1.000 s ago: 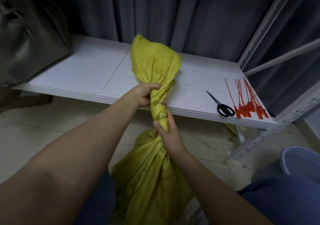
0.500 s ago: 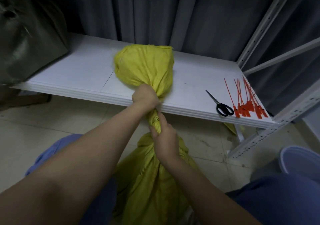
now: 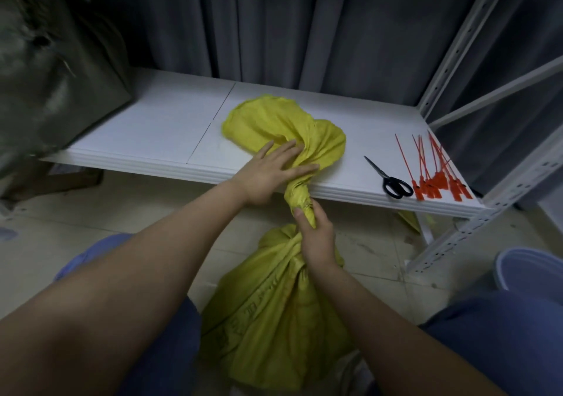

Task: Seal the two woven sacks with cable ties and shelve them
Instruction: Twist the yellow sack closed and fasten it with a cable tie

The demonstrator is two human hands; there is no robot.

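Sack (image 3: 275, 123) top flopped onto shelf (image 3: 146, 133), one scissors (image 3: 393, 183)

Storeroom — slotted metal shelving unit (image 3: 493, 179), tiled floor (image 3: 100, 209), grey curtain (image 3: 274, 23) behind.

Forearms (image 3: 170, 273) bare up to frame edge. Left hand (image 3: 268, 176), right hand (image 3: 316, 237) bare. Right thumbnail short, plain. Blue trousers (image 3: 502, 334) of smooth, plain cloth. Left knee (image 3: 91, 258) catches light, reads paler blue. Right leg darker, in shadow. Same blue cloth shows low between forearms.
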